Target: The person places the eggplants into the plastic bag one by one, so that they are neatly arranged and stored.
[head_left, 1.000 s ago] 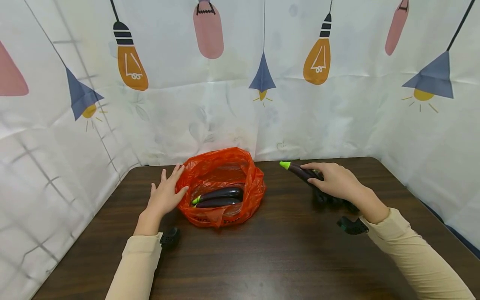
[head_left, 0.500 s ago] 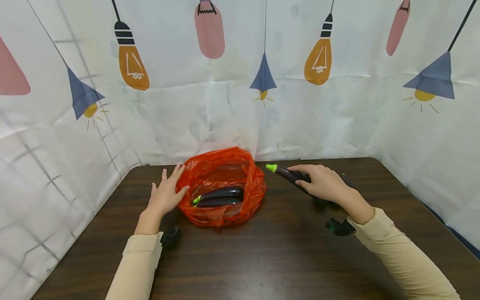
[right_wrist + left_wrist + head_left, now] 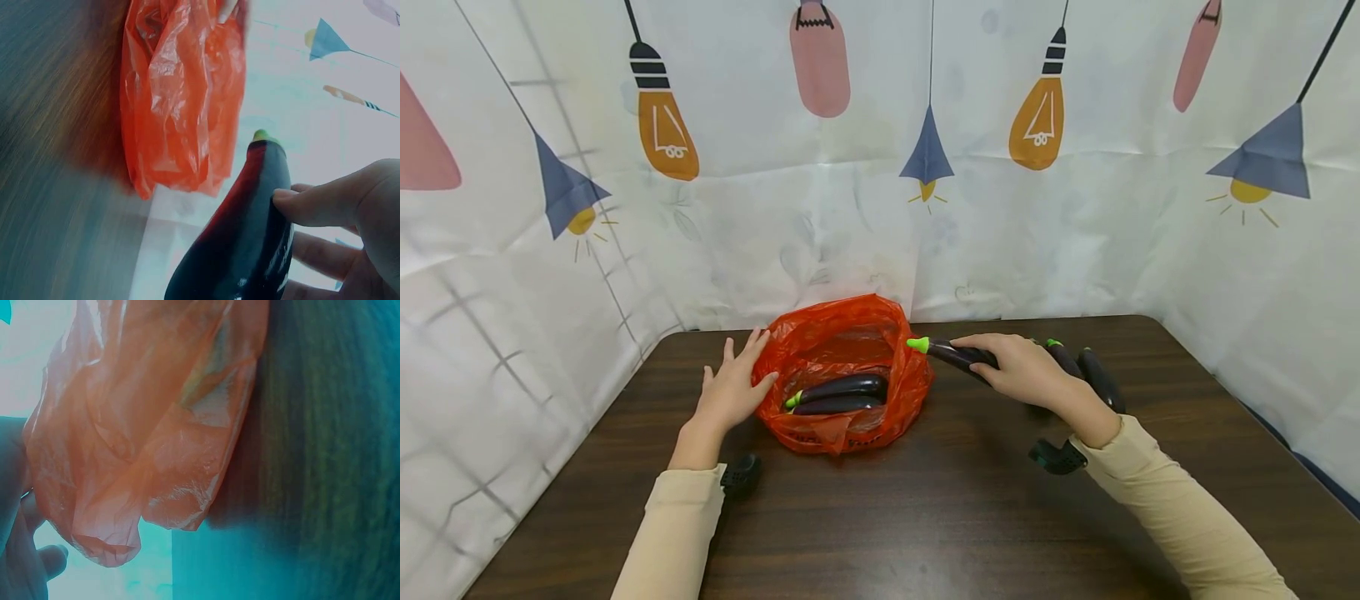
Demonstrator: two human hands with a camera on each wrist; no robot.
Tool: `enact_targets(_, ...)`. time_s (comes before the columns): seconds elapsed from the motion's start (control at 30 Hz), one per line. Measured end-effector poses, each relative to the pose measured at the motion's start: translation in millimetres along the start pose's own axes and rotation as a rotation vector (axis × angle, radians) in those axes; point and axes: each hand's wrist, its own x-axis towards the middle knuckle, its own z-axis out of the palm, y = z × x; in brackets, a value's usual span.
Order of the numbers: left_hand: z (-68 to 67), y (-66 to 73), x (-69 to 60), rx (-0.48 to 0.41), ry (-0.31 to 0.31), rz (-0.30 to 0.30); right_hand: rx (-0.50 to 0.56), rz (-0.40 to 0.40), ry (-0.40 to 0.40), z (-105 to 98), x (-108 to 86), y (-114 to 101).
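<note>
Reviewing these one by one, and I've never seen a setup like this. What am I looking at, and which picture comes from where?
There's no robot here, just a person working bare-handed. The wide view is from a camera worn on the head; the two close, tinted ones are from cameras on each wrist. On the brown table sits an open red bag with two eggplants showing inside. The left hand is spread at the bag's left side. The right hand grips another eggplant, its green end toward the bag. At least two more eggplants lie farther right, past that hand.
</note>
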Motion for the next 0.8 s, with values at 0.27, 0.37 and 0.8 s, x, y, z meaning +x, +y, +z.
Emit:
enact_targets(0.27, 0.1, 0.3, 0.5, 0.008, -0.003, -0.001, -0.017, -0.034, 0.008, 7, 13.0, -10)
enact_targets(0.37, 0.1, 0.5, -0.3, 0.004, -0.007, -0.001, -0.021, -0.048, 0.005, 10, 18.8, -15)
enact_targets(0.8, 0.9, 1.6, -0.3, 0.001, -0.004, -0.011, 0.012, -0.112, 0.003, 25, 42.1, -36)
